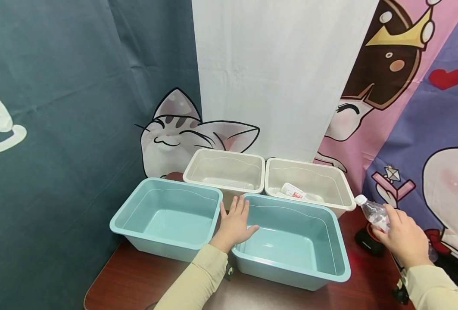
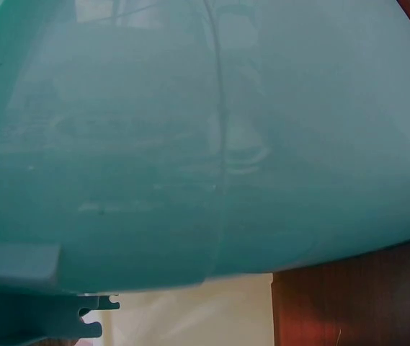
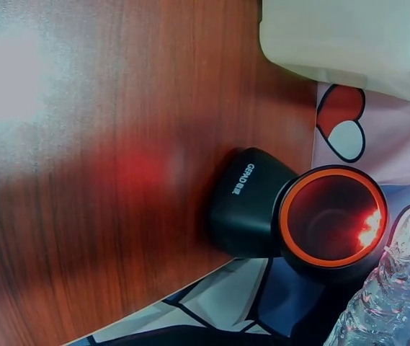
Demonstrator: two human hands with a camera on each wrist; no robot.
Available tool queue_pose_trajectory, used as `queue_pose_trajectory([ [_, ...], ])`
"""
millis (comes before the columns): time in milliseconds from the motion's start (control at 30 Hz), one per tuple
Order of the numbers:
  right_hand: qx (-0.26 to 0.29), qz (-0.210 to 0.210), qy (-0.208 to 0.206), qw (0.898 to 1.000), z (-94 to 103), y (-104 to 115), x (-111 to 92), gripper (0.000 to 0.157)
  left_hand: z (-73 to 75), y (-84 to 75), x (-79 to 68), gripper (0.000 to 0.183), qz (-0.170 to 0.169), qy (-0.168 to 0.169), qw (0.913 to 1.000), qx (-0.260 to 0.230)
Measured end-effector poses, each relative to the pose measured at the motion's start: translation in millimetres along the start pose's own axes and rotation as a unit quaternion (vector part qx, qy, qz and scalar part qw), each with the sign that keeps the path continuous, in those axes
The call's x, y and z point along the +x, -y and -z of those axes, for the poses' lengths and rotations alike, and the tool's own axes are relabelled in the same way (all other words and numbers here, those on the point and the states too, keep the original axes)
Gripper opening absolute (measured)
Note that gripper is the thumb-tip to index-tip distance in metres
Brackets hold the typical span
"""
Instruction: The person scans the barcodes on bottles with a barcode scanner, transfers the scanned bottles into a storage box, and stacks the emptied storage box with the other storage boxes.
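My right hand (image 1: 407,241) grips a clear plastic bottle (image 1: 373,212) with a white cap, tilted to the upper left, at the table's right side. Its ridged clear wall (image 3: 399,295) shows at the edge of the right wrist view. Below the bottle stands a black scanner (image 3: 244,209) with an orange ring and a red glow. My left hand (image 1: 234,226) has its fingers spread over the gap between the left blue bin (image 1: 166,252) and the right blue bin (image 1: 279,275). Whether it touches a rim, I cannot tell.
Behind stand two cream bins: the left one (image 1: 225,154) holds something clear and faint, the right one (image 1: 306,165) a white-labelled bottle (image 1: 292,190) and other clear items. Printed curtains (image 1: 271,77) hang behind the brown table (image 1: 143,275).
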State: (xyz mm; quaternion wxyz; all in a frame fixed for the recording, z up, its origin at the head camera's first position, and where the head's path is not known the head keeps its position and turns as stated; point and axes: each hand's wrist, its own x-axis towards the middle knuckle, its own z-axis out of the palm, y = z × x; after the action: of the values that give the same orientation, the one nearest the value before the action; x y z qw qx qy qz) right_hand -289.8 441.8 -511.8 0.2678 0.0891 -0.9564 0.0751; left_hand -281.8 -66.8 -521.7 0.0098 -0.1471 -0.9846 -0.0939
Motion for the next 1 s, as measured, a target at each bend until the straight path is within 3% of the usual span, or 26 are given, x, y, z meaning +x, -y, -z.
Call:
queue_pose_trajectory([
  [600, -0.005, 0.018, 0.001, 1.000, -1.0, 8.2, 23.7, 0.086, 0.2, -1.9, -1.1, 0.090, 0.003, -0.009, 0.9999, 0.004],
  [1000, -0.001, 0.031, 0.006, 1.000, -1.6, 24.7, 39.0, 0.086, -0.5, -5.5, -5.3, 0.085, 0.025, -0.044, 0.9986, 0.013],
])
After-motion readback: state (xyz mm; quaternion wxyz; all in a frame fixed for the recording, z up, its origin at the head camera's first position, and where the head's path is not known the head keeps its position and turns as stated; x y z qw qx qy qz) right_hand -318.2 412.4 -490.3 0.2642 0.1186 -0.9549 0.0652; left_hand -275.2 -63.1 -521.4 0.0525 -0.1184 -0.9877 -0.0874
